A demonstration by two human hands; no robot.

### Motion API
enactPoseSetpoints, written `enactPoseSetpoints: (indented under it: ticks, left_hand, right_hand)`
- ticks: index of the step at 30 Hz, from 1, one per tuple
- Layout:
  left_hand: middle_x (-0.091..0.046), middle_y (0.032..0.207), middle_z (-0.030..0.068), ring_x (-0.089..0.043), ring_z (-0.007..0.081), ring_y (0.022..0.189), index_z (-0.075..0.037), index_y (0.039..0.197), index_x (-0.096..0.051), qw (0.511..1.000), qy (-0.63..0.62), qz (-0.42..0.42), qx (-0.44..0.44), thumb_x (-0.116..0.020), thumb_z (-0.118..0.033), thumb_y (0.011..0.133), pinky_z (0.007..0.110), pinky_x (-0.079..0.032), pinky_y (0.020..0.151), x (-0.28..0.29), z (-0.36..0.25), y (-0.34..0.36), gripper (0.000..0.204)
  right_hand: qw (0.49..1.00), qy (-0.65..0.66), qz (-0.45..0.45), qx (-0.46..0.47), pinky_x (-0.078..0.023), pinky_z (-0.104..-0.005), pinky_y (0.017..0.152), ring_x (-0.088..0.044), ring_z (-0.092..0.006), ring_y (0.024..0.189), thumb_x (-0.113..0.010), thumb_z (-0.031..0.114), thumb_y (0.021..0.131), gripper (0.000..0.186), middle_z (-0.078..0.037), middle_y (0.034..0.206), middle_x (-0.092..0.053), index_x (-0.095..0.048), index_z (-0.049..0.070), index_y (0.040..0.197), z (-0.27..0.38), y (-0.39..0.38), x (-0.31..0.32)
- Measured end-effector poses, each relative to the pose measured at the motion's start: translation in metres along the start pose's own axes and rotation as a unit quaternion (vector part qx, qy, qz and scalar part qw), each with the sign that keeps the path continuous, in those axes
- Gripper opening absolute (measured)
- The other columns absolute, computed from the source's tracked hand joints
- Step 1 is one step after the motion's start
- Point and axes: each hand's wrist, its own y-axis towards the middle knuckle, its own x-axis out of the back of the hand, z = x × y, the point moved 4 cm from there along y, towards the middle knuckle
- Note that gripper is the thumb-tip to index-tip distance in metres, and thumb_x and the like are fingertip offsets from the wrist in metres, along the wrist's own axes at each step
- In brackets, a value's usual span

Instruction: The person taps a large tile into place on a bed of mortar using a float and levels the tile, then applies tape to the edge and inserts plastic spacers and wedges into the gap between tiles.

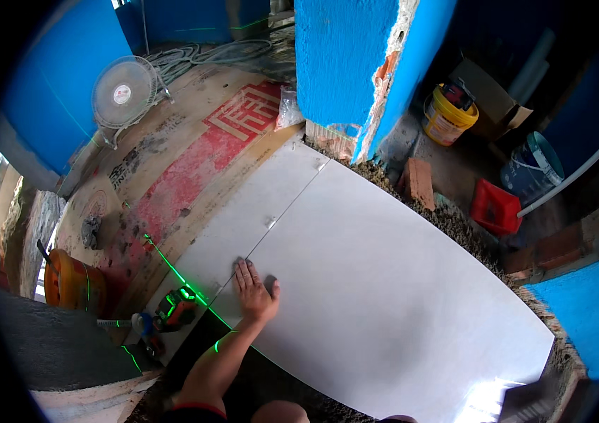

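My left hand (257,299) lies palm down with its fingers stretched flat on a large pale floor tile (384,268). Its fingertips reach the seam where this tile meets a second pale tile (243,197). Small clear clips (270,222) sit along that seam. Left of my forearm stands a black and orange laser level (176,309), casting a bright green line over the tile edge and my arm. Close to it is a partly hidden tool with a blue part (146,324). My right hand is out of view.
Damp mortar (454,229) borders the tile on the right, with a brick (419,183) and red scoop (495,206). Beyond are a yellow bucket (447,120) and dark bucket (532,166). A fan (127,92), coiled hose (201,56) and orange bucket (74,282) stand left. Blue walls (335,63) surround.
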Motion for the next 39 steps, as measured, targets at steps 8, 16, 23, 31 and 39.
enactPoseSetpoints:
  ticks: [8,16,23,31,39]
  left_hand:
    - [-0.027,0.163,0.0340,-0.020,0.0476,0.154,0.016,0.152,-0.032,0.995,0.000,-0.086,-0.051,-0.052,-0.051,0.097,0.056,-0.013,0.128,-0.014,0.010,-0.003,0.090]
    - [-0.021,0.166,0.0329,-0.016,0.0469,0.156,0.015,0.155,-0.027,0.987,0.103,0.124,0.001,-0.045,-0.047,0.102,0.056,-0.010,0.128,-0.033,-0.078,-0.002,0.084]
    - [0.003,0.169,0.0339,0.005,0.0476,0.158,0.014,0.160,-0.005,0.930,0.032,0.295,-0.216,-0.046,-0.050,0.100,0.056,0.000,0.127,-0.059,-0.433,-0.211,0.097]
    - [-0.010,0.173,0.0230,-0.008,0.0366,0.161,0.006,0.162,-0.018,0.977,0.074,0.080,-0.184,-0.035,-0.041,0.105,0.053,-0.009,0.127,-0.079,-0.482,-0.301,0.077]
    - [-0.015,0.173,0.0207,-0.015,0.0370,0.160,0.002,0.163,-0.020,0.967,0.156,0.024,-0.199,-0.035,-0.056,0.105,0.054,-0.017,0.125,-0.082,-0.485,-0.301,0.083]
  right_hand:
    - [0.993,0.025,0.118,0.009,-0.040,-0.0377,0.037,-0.045,-0.0201,0.038,-0.044,0.070,0.101,0.065,-0.004,0.052,-0.044,-0.048,0.013,0.070,0.016,-0.018,-0.094]
    - [0.979,-0.011,0.183,0.091,-0.042,-0.0327,0.046,-0.048,-0.0140,0.050,-0.049,0.059,0.106,0.058,0.001,0.064,-0.048,-0.058,0.005,0.085,0.067,-0.066,-0.086]
    - [0.987,0.134,0.049,0.074,-0.042,-0.0273,0.051,-0.049,-0.0093,0.059,-0.049,0.057,0.107,0.054,0.003,0.073,-0.052,-0.063,0.005,0.104,0.112,-0.156,0.124]
    - [0.817,0.278,-0.404,0.304,-0.040,-0.0276,0.036,-0.044,-0.0082,0.040,-0.035,0.073,0.103,0.067,0.000,0.054,-0.045,-0.051,0.014,0.077,0.057,-0.170,0.315]
    - [0.975,0.074,-0.194,-0.083,-0.049,-0.0390,0.050,-0.057,-0.0189,0.051,-0.036,0.065,0.107,0.073,-0.004,0.057,-0.052,-0.057,0.002,0.077,-0.061,0.004,0.189]
